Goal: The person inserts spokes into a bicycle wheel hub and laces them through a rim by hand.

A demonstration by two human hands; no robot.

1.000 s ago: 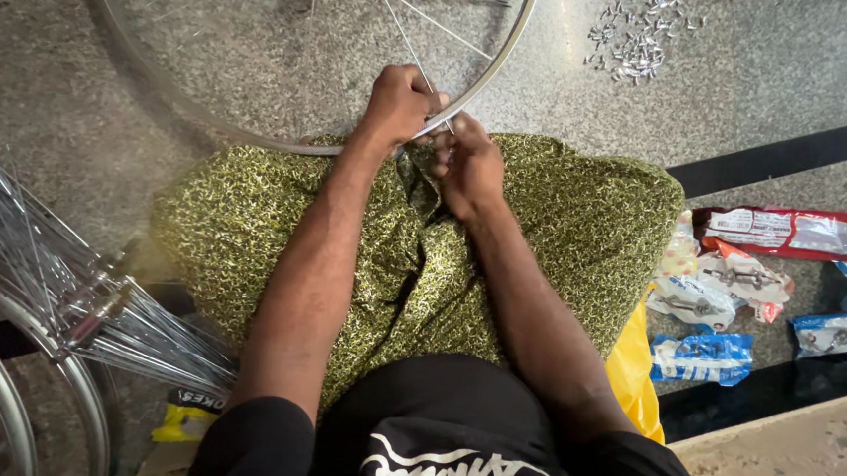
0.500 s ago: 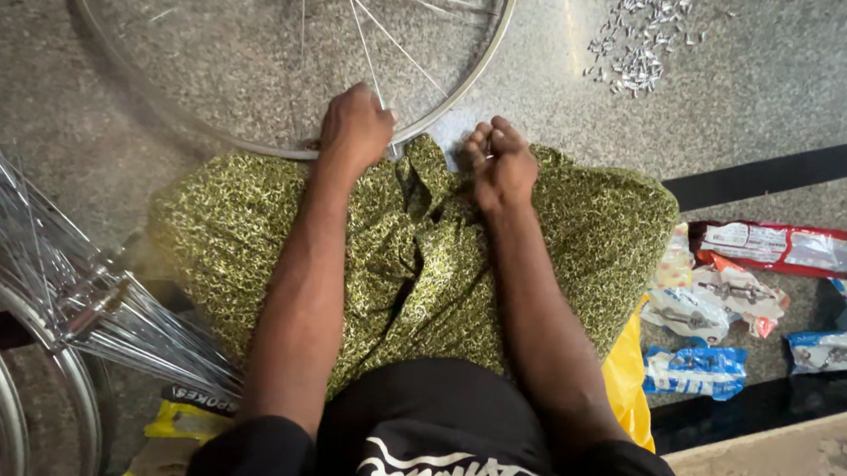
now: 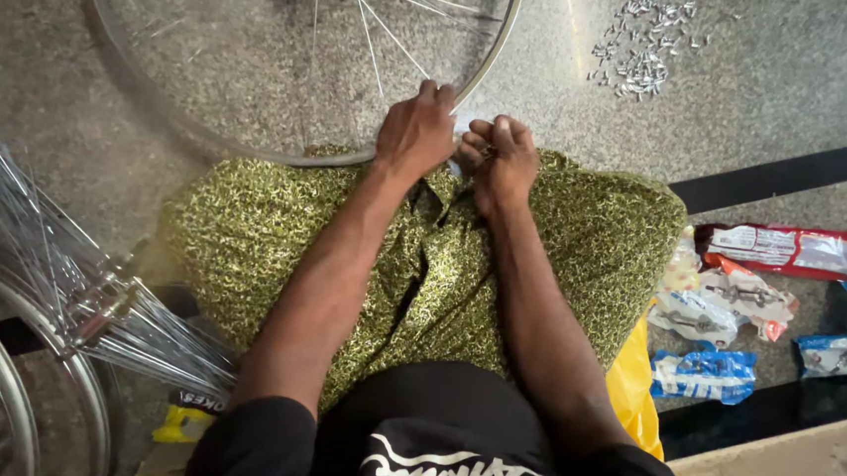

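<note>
While the person sits on the speckled stone floor with green patterned cloth over the lap, the left hand has its fingers wrapped over the near edge of a bare silver wheel rim lying flat just ahead of the knees. Just beside it, the right hand is curled into a loose fist, and I cannot tell whether it holds anything. Small metal nipples lie scattered farther out on the floor, a laced wheel sits by the left knee, and plastic packets lie on the right.

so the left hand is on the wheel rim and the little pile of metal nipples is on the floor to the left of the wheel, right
Not quite. The left hand does grip the wheel rim, but the pile of small metal pieces lies on the floor to the right of the wheel, as the head view shows.
</note>
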